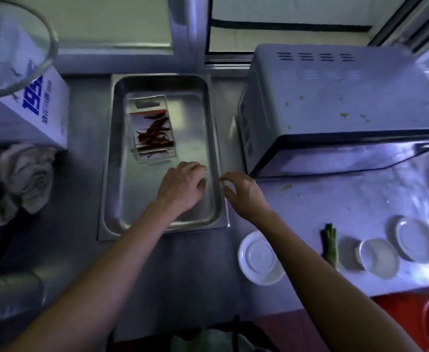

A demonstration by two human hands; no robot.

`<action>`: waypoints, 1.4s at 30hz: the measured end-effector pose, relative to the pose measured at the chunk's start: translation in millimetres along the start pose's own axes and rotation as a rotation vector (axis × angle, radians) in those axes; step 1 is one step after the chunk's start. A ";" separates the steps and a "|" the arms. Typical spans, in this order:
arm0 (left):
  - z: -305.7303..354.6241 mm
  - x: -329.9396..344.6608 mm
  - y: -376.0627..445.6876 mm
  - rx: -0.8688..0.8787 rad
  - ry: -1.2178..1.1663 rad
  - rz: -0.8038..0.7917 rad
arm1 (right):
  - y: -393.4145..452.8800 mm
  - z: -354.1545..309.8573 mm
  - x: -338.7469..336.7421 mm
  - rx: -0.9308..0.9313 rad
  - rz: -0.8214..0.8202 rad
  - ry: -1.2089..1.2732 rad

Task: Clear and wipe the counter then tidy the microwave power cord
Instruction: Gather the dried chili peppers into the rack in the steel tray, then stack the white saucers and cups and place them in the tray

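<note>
A steel tray (122,153) lies on the counter (81,194) and holds a clear box of dried red chillies (153,130). My left hand (183,186) hovers inside the tray near its right wall, fingers loosely curled and holding nothing. My right hand (241,191) is just outside the tray, its curved fingertips at the right rim without a clear grip. The grey microwave (335,107) stands to the right, with green crumbs on its top. A crumpled cloth (23,179) lies at the left. No power cord is visible.
A white plate (259,257) sits in front of the tray. Further right lie a green vegetable stalk (330,242) and two small white dishes (378,257) (415,240). A blue-printed box (38,115) and a glass lid (13,47) stand at the far left.
</note>
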State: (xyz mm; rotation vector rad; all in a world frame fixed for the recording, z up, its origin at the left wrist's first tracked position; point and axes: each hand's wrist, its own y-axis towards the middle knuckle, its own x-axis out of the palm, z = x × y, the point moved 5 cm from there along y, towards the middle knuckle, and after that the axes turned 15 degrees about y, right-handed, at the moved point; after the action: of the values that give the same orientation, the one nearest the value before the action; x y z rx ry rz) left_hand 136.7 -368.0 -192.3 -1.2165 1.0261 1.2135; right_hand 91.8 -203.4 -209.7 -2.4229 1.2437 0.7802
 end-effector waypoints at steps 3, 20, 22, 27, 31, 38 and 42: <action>51.0 4.6 -8.5 0.066 -0.005 -0.002 | -47.1 23.4 -31.6 0.053 0.099 0.020; 342.7 29.0 -112.8 0.409 0.149 -0.072 | -344.5 108.5 -176.4 0.346 0.294 -0.063; 370.4 31.3 -120.8 0.448 0.178 -0.093 | -372.8 115.8 -188.5 0.379 0.312 -0.079; 428.3 32.9 -136.2 0.509 0.237 -0.120 | -431.1 130.1 -213.3 0.446 0.401 -0.083; 462.1 33.5 -145.9 0.567 0.281 -0.101 | -465.2 135.7 -224.3 0.474 0.459 -0.092; 493.2 53.2 -146.0 0.617 0.358 -0.137 | -499.9 149.5 -229.3 0.528 0.481 -0.067; 504.9 63.4 -136.5 0.622 0.375 -0.148 | -501.7 166.3 -228.1 0.552 0.463 -0.045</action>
State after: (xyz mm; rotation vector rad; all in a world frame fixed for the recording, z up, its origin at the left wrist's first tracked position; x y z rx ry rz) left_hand 250.4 146.4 -187.3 -1.0077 1.4264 0.4874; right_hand 338.7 316.4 -196.3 -1.6947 1.7545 0.5018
